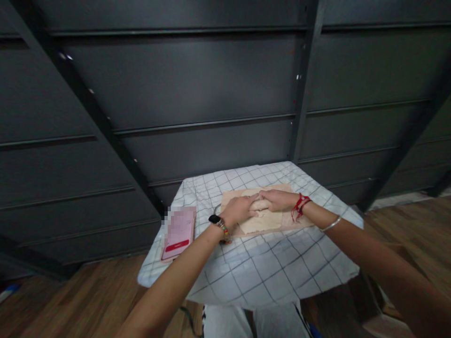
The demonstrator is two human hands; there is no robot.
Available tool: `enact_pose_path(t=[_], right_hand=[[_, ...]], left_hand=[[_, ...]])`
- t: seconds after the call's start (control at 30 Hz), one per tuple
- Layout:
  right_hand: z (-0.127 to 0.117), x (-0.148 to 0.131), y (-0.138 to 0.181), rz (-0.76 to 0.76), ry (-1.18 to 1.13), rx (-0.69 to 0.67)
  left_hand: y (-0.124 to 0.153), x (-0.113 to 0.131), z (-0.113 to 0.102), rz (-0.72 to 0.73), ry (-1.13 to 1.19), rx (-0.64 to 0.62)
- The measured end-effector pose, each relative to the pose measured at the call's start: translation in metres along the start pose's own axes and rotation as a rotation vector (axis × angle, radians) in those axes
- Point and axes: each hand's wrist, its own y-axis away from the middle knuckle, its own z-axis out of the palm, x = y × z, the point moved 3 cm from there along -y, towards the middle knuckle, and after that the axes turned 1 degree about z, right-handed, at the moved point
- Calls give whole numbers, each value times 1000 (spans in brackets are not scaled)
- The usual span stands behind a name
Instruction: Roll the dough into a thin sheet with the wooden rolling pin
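Observation:
Both hands meet over a pale cream roll (260,205) that looks like soft dough or clay; its exact kind cannot be told. My left hand (238,210) is closed around its left end, thumb reaching towards the other hand. From the right, my right hand (276,200) grips the other end, with thumb and fingers pressed on it. Under the roll lies a pale sheet (262,224) with uneven edges. This rests on a larger tan sheet or board (298,228). The fingers hide part of the roll.
A white checked cloth (246,263) covers the small table. A phone with a pink screen (179,230) lies at its left edge. Part of a dark ring-shaped thing (217,207) shows beside my left wrist. Behind the table stands a dark panelled wall (204,84); the floor (105,286) looks wooden.

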Motion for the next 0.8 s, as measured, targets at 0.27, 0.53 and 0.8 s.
enact_pose_path(t=[0.27, 0.53, 0.8], right_hand=[[-11, 2, -27, -3, 99, 10], [-20, -8, -9, 7, 188, -8], [-10, 2, 11, -84, 55, 49]], left_hand=[[-4, -12, -6, -77, 46, 54], [1, -16, -7, -43, 104, 80], [-7, -23, -8, -51, 177, 129]])
